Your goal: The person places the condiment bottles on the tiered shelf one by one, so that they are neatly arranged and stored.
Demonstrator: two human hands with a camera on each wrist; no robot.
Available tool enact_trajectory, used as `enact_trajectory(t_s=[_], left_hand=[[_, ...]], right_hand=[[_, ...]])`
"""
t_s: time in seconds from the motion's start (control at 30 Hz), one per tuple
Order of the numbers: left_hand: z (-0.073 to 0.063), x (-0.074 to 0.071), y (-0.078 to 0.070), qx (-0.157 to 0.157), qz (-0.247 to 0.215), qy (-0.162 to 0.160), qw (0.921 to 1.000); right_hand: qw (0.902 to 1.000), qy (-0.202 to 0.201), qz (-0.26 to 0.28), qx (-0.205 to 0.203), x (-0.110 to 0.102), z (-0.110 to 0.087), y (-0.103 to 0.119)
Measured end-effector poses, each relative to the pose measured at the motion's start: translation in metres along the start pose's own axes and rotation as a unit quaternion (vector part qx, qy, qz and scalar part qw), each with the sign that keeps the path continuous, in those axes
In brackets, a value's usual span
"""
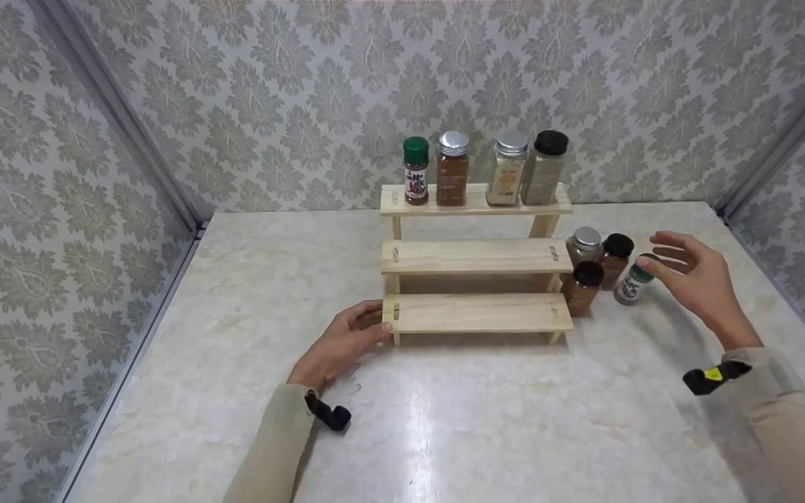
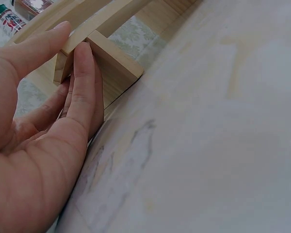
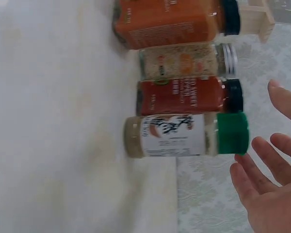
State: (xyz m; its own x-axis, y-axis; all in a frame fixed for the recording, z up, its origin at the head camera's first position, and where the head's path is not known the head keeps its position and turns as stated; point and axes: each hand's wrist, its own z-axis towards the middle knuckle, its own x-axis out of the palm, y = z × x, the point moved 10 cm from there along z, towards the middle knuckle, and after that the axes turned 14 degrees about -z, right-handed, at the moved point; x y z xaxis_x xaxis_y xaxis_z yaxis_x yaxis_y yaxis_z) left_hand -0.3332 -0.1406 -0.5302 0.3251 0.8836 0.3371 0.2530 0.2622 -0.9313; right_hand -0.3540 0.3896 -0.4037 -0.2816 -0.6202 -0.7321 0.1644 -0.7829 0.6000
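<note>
A three-tier wooden spice rack (image 1: 476, 313) stands on the table. My left hand (image 1: 346, 342) grips the left end of its lowest step, thumb on the top edge and fingers against the side upright (image 2: 114, 63). To the right of the rack, my right hand (image 1: 703, 279) is spread beside a green-capped spice jar (image 3: 174, 136), with fingers apart and fingertips close to the cap. That jar stands upright at the right of a group: a silver-capped jar (image 1: 584, 241), a dark-capped jar of red spice (image 3: 184, 95) and a dark-capped jar of orange powder (image 3: 169, 22).
On the top step stand a green-capped jar (image 1: 416, 171), a silver-capped jar of brown-red spice (image 1: 452, 171), a silver-capped pale jar (image 1: 506, 171) and a black-capped jar (image 1: 544, 171). The middle step (image 1: 476, 256) is bare. Patterned wall panels (image 1: 291, 105) enclose the table (image 1: 270, 265).
</note>
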Motion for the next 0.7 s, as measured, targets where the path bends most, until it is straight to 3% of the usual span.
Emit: enact_trajectory(t_s=[0.43,0.7], left_hand=[[0.002,-0.002,0.001,0.001,0.020,-0.001,0.9998],[0.000,0.001,-0.001,0.007,0.020,0.019,0.9996]], right_hand=[[0.9995,0.000,-0.009,0.029,0.023,-0.013,-0.033],[0.9996,-0.018,-0.007,0.020,0.020,-0.011,-0.032]])
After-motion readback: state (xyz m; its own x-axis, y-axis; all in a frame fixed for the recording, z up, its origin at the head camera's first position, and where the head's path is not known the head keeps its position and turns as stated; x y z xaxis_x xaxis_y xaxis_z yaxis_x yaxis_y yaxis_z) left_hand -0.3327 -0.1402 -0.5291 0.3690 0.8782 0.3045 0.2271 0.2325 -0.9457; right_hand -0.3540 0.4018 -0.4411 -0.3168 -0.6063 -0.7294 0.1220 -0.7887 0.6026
